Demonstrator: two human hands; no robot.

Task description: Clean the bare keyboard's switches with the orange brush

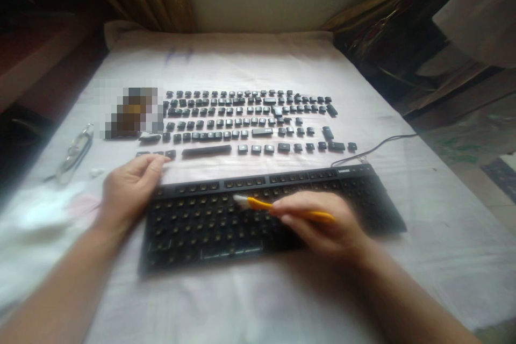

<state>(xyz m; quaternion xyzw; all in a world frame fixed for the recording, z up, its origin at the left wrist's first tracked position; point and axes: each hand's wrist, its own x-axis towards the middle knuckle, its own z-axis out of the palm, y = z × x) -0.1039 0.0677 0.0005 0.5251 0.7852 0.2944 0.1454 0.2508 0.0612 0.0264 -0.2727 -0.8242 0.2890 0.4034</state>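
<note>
My right hand (322, 220) pinches a small brush (262, 204) with a yellow-orange handle and pale bristles. Its bristle end lies over the upper middle of a black keyboard (193, 220) whose keycaps are off across most of the visible part. My left hand (131, 183) is closed beside the keyboard's upper left corner, thumb and fingers together. Whatever it may hold is hidden. Just past its fingertips are loose black keycaps (207, 150), laid out in several rows behind the keyboard. The keyboard's right end is blurred.
The work surface is covered with a pale cloth (258, 301). A cable (374, 145) runs from the keyboard's back toward the right edge. On the left lie a clear slender object (74, 150) and a blurred white bundle (44, 231). A pixelated patch hides something beside the keycaps.
</note>
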